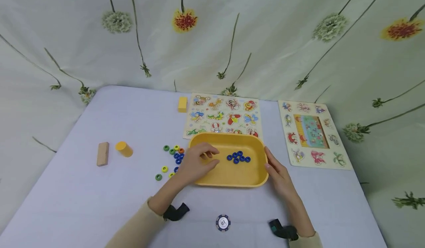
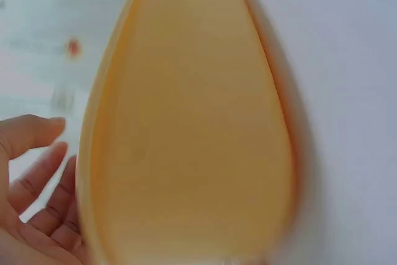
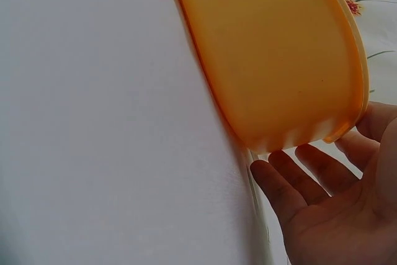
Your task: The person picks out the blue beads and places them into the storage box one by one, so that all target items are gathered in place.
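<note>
A yellow plastic tray (image 1: 229,178) lies on the table, with several blue ring beads (image 1: 240,153) gathered right of its middle. My left hand (image 1: 196,163) hovers over the tray's left end. Its thumb and forefinger are bent towards each other with a gap between them, and nothing shows in that gap. At the tray's right end, my right hand (image 1: 280,176) holds the rim, thumb at the edge. In the right wrist view its fingers (image 3: 329,169) lie against the outer wall. Loose green, yellow, orange and blue beads (image 1: 165,169) lie left of the tray, some hidden behind the left hand.
Behind the tray lies an insect puzzle board (image 1: 207,108), its front edge overlapped by the tray. A sea-animal puzzle board (image 1: 292,157) is at the right. Yellow block (image 1: 182,104), wooden block (image 1: 102,154) and yellow cylinder (image 1: 124,149) stand left; a poker chip (image 1: 223,223) lies in front.
</note>
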Demonstrator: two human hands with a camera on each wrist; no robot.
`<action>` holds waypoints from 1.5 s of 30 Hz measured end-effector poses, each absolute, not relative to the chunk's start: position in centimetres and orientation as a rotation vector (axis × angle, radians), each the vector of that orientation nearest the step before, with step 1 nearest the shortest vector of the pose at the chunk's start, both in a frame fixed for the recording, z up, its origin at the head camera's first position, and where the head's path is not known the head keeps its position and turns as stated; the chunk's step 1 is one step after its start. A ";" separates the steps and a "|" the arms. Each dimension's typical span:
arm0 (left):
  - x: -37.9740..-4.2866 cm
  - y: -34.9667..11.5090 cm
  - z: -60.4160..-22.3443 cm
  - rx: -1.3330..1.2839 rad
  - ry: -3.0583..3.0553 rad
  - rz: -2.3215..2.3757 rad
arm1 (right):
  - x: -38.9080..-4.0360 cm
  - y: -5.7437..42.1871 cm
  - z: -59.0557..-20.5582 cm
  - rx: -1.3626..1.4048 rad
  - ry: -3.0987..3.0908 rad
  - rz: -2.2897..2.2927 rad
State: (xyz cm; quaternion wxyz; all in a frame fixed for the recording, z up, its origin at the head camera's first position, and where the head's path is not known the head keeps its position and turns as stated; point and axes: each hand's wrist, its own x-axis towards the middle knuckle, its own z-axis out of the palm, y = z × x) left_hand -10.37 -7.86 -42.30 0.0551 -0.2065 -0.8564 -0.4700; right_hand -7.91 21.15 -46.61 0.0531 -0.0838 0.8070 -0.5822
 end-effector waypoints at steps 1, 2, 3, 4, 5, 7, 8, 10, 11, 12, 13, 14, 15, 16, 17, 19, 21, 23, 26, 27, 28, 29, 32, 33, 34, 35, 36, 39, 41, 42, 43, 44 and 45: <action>-10.0 -8.9 -42.3 -0.595 -2.561 -1.450 | -8.0 21.2 -46.8 -0.261 2.462 -1.768; -9.8 -9.9 -42.4 -0.562 -2.534 -1.470 | -8.0 21.3 -46.9 -0.265 2.469 -1.769; -9.5 -11.0 -42.6 -0.529 -2.506 -1.500 | -8.0 21.3 -46.9 -0.267 2.474 -1.769; -9.3 -12.0 -42.8 -0.491 -2.487 -1.517 | -8.0 21.3 -46.9 -0.263 2.471 -1.773; -9.2 -13.1 -43.1 -0.448 -2.486 -1.522 | -8.0 21.3 -46.9 -0.262 2.468 -1.773; -8.8 -14.9 -43.8 -0.359 -2.507 -1.503 | -8.0 21.3 -46.7 -0.260 2.457 -1.772; -8.6 -15.6 -44.2 -0.323 -2.523 -1.486 | -7.9 21.2 -46.5 -0.256 2.450 -1.774; -8.2 -16.7 -44.9 -0.249 -2.572 -1.425 | -7.8 21.1 -46.1 -0.245 2.432 -1.789; -8.1 -17.2 -45.2 -0.216 -2.595 -1.404 | -7.7 21.0 -45.9 -0.242 2.425 -1.796; -8.0 -17.5 -45.5 -0.188 -2.613 -1.387 | -7.6 20.9 -45.7 -0.241 2.421 -1.803; -7.9 -17.8 -45.8 -0.164 -2.627 -1.377 | -7.5 20.8 -45.5 -0.234 2.415 -1.811; -7.8 -18.0 -46.0 -0.149 -2.636 -1.367 | -7.5 20.7 -45.3 -0.233 2.413 -1.815; -7.8 -18.2 -46.3 -0.136 -2.646 -1.357 | -7.5 20.7 -45.3 -0.236 2.411 -1.817; -7.8 -18.4 -46.5 -0.129 -2.655 -1.352 | -7.5 20.8 -45.3 -0.241 2.412 -1.815; -7.8 -18.5 -46.8 -0.133 -2.666 -1.348 | -7.5 20.8 -45.5 -0.245 2.413 -1.811; -7.8 -18.7 -47.4 -0.149 -2.694 -1.350 | -7.6 20.9 -45.9 -0.255 2.412 -1.806; -7.9 -18.8 -47.8 -0.167 -2.730 -1.346 | -7.8 21.1 -46.4 -0.267 2.417 -1.805; -7.9 -18.8 -48.1 -0.182 -2.767 -1.336 | -7.9 21.2 -46.8 -0.280 2.426 -1.805; -8.0 -18.5 -48.4 -0.189 -2.821 -1.279 | -8.0 21.3 -47.1 -0.296 2.439 -1.809; -8.0 -18.4 -48.5 -0.191 -2.835 -1.257 | -8.0 21.3 -47.2 -0.299 2.443 -1.809; -8.1 -18.3 -48.6 -0.193 -2.849 -1.231 | -8.1 21.3 -47.2 -0.300 2.446 -1.809; -8.1 -18.3 -48.7 -0.196 -2.862 -1.205 | -8.1 21.3 -47.2 -0.299 2.448 -1.807; -8.2 -18.0 -48.8 -0.205 -2.872 -1.169 | -8.0 21.4 -47.2 -0.297 2.451 -1.804; -8.2 -18.0 -48.8 -0.209 -2.871 -1.161 | -8.0 21.4 -47.2 -0.298 2.453 -1.802; -8.2 -17.9 -48.9 -0.213 -2.869 -1.156 | -8.0 21.4 -47.2 -0.295 2.453 -1.800; -8.2 -17.9 -48.9 -0.214 -2.869 -1.154 | -8.0 21.4 -47.2 -0.295 2.452 -1.801; -8.2 -17.9 -48.9 -0.217 -2.866 -1.155 | -8.0 21.4 -47.2 -0.292 2.450 -1.801; -8.2 -17.9 -48.8 -0.214 -2.840 -1.170 | -8.0 21.4 -47.2 -0.282 2.444 -1.801; -8.1 -18.0 -48.6 -0.200 -2.790 -1.176 | -8.0 21.4 -47.1 -0.277 2.440 -1.799; -8.1 -17.9 -48.3 -0.193 -2.756 -1.176 | -8.0 21.4 -47.1 -0.274 2.440 -1.797; -8.1 -17.9 -48.1 -0.184 -2.719 -1.175 | -8.1 21.4 -47.1 -0.272 2.439 -1.795; -8.2 -17.9 -47.7 -0.181 -2.679 -1.171 | -8.0 21.2 -46.7 -0.274 2.437 -1.796; -8.3 -17.7 -47.3 -0.178 -2.642 -1.172 | -8.0 21.2 -46.7 -0.273 2.433 -1.799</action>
